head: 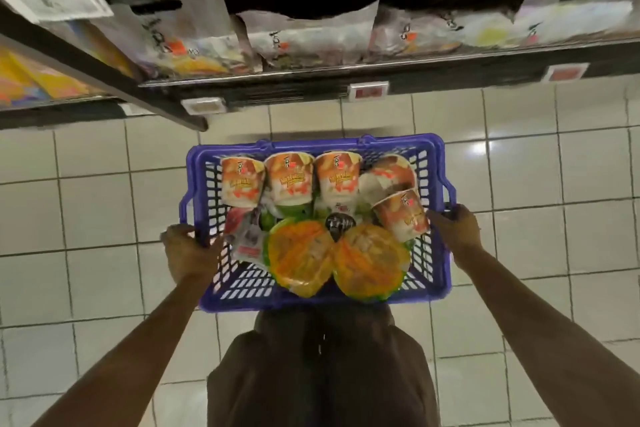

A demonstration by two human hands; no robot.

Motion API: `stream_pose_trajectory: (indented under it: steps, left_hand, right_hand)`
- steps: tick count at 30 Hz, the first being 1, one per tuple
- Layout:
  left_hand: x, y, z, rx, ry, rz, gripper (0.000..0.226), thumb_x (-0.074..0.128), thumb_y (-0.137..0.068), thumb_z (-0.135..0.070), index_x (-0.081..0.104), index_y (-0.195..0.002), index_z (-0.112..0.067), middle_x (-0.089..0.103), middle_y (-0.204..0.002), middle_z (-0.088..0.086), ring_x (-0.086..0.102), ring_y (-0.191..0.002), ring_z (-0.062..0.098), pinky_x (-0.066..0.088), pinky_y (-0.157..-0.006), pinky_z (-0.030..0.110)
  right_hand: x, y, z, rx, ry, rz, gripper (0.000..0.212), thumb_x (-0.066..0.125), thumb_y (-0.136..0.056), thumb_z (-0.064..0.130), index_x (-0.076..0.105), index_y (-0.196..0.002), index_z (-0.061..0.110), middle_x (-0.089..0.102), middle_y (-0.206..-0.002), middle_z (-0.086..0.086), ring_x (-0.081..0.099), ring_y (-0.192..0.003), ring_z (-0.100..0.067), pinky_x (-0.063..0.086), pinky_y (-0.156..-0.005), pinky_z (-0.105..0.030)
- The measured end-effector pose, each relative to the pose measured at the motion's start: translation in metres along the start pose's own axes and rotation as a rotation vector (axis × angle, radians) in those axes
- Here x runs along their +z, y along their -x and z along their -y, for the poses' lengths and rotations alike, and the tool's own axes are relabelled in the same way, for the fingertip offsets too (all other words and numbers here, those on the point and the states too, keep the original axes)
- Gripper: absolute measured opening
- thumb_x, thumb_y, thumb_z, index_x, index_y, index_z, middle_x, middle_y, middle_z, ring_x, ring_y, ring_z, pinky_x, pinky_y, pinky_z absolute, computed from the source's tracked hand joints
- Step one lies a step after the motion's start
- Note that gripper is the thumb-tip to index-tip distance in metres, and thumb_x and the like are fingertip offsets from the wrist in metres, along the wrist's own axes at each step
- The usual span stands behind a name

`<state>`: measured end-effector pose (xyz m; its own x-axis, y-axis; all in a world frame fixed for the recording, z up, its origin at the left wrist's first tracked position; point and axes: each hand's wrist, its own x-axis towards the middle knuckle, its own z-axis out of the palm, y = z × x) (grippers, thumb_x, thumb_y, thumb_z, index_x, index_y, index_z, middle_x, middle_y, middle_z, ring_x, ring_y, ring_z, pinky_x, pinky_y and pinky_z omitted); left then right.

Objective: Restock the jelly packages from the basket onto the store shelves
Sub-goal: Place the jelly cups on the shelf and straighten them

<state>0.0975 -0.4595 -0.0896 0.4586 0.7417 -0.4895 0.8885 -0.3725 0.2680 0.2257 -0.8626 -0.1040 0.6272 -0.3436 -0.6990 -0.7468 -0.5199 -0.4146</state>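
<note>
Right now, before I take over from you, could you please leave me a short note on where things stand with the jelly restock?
Hands: the left hand grips the left rim of the blue basket; the right hand grips its right rim.
Things: the basket is held in front of the body, facing the shelf. Inside it, three cups stand in a row at the far side and two round orange bags lie at the near side, with more packs between. The shelf holds white pouches.
Done: the basket is at the shelves.
Left: every package in view is in the basket and needs shelving.
</note>
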Motion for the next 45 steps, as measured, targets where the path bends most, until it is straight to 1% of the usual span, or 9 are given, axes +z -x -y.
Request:
stream_pose_trajectory:
  steps: [5,12,18,22,27,32,37,40,45]
  left_hand:
    - [0.017,-0.022,-0.006,-0.102,-0.080,-0.173,0.074,0.088,-0.062,-0.018,0.044,-0.118,-0.002,0.051,-0.119,0.022,0.051,-0.109,0.044,0.044,-0.090,0.055]
    - [0.015,-0.047,0.002,-0.261,0.051,0.017,0.038,0.084,-0.071,-0.027,0.064,-0.097,-0.007,0.071,-0.097,0.020,0.065,-0.082,0.037,0.055,-0.078,0.047]
    - [-0.001,-0.039,-0.003,-0.286,0.072,0.093,0.036,0.085,-0.072,-0.020,0.067,-0.098,-0.001,0.071,-0.094,0.023,0.064,-0.078,0.035,0.056,-0.077,0.045]
    - [-0.034,-0.013,-0.018,-0.243,0.040,0.081,0.034,0.086,-0.070,-0.020,0.064,-0.089,-0.003,0.069,-0.091,0.023,0.064,-0.077,0.034,0.057,-0.077,0.047]
    - [-0.107,0.044,-0.079,-0.018,-0.029,0.067,0.026,0.082,-0.072,-0.013,0.059,-0.081,-0.006,0.068,-0.086,0.023,0.058,-0.070,0.029,0.048,-0.067,0.038]
    - [-0.196,0.125,-0.153,0.326,-0.149,0.099,0.026,0.082,-0.072,-0.017,0.059,-0.079,-0.005,0.064,-0.072,0.017,0.059,-0.066,0.031,0.044,-0.061,0.036]
    - [-0.268,0.223,-0.237,0.569,-0.249,0.151,0.029,0.081,-0.072,-0.019,0.063,-0.084,0.001,0.060,-0.067,0.018,0.058,-0.065,0.033,0.042,-0.059,0.037]
    - [-0.287,0.285,-0.286,0.670,-0.246,0.181,0.038,0.081,-0.071,-0.022,0.067,-0.099,0.001,0.068,-0.085,0.026,0.068,-0.082,0.041,0.052,-0.069,0.042]
    - [-0.278,0.378,-0.355,0.847,-0.305,0.272,0.046,0.080,-0.064,-0.035,0.070,-0.093,-0.001,0.069,-0.079,0.022,0.069,-0.079,0.039,0.051,-0.068,0.036]
  right_hand:
    - [0.003,-0.019,-0.005,0.081,-0.065,-0.016,0.024,0.075,-0.081,0.011,0.064,-0.100,0.001,0.064,-0.075,-0.008,0.059,-0.060,-0.017,0.041,-0.052,-0.023]
    - [0.009,-0.019,-0.006,0.140,-0.102,-0.046,0.028,0.077,-0.078,0.013,0.065,-0.100,0.002,0.069,-0.082,-0.013,0.062,-0.061,-0.021,0.047,-0.060,-0.026]
    - [-0.003,0.000,-0.002,0.194,-0.071,-0.067,0.031,0.078,-0.080,0.018,0.065,-0.104,0.005,0.066,-0.088,-0.012,0.057,-0.061,-0.016,0.040,-0.053,-0.023]
    - [-0.030,0.048,-0.011,0.204,-0.156,-0.180,0.027,0.078,-0.077,0.013,0.068,-0.099,0.000,0.064,-0.075,-0.008,0.056,-0.056,-0.014,0.038,-0.051,-0.022]
    - [-0.099,0.139,-0.009,0.295,-0.285,-0.300,0.020,0.077,-0.078,0.013,0.067,-0.093,0.004,0.060,-0.067,-0.002,0.054,-0.055,-0.013,0.038,-0.049,-0.022]
    - [-0.192,0.255,-0.015,0.418,-0.402,-0.479,0.018,0.077,-0.074,0.024,0.068,-0.082,0.010,0.065,-0.067,-0.010,0.063,-0.063,-0.029,0.051,-0.062,-0.036]
    - [-0.284,0.377,-0.030,0.495,-0.522,-0.643,0.023,0.079,-0.073,0.029,0.069,-0.083,0.011,0.059,-0.057,-0.001,0.056,-0.052,-0.019,0.040,-0.053,-0.029]
    - [-0.330,0.436,-0.047,0.541,-0.606,-0.705,0.022,0.078,-0.074,0.028,0.067,-0.084,0.012,0.060,-0.059,-0.003,0.056,-0.053,-0.020,0.041,-0.055,-0.030]
    - [-0.387,0.495,-0.096,0.626,-0.713,-0.793,0.024,0.079,-0.074,0.030,0.066,-0.083,0.012,0.059,-0.060,-0.001,0.057,-0.054,-0.020,0.042,-0.059,-0.031]
